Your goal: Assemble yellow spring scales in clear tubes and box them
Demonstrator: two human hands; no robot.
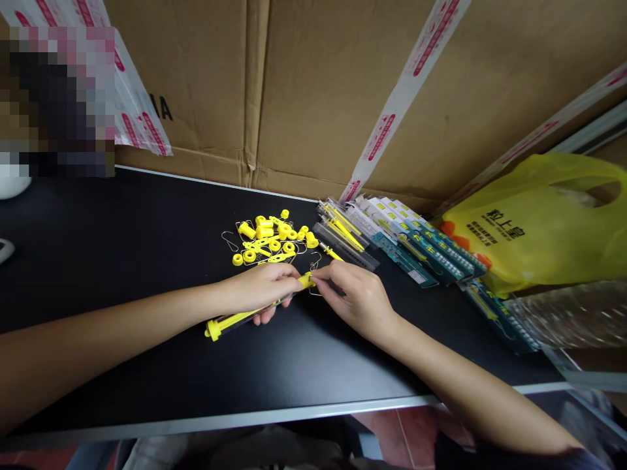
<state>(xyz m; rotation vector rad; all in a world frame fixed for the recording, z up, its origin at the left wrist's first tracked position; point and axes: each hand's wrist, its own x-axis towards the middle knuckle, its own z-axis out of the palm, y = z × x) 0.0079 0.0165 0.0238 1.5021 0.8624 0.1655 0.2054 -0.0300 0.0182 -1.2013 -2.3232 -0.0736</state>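
The left hand (270, 287) is gripping the tube (236, 320). The right hand (360, 297) is pinching its fingertips together at the tube's right end. Parts (264, 232) are lying beyond the tube.

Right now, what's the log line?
left hand: holds long yellow piece; right hand: at its far end; yellow parts: loose on black table

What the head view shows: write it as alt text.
The left hand holds a slim yellow tool while the right hand touches one end. Loose yellow parts lie beyond on a black table, packages and a yellow bag to the right.
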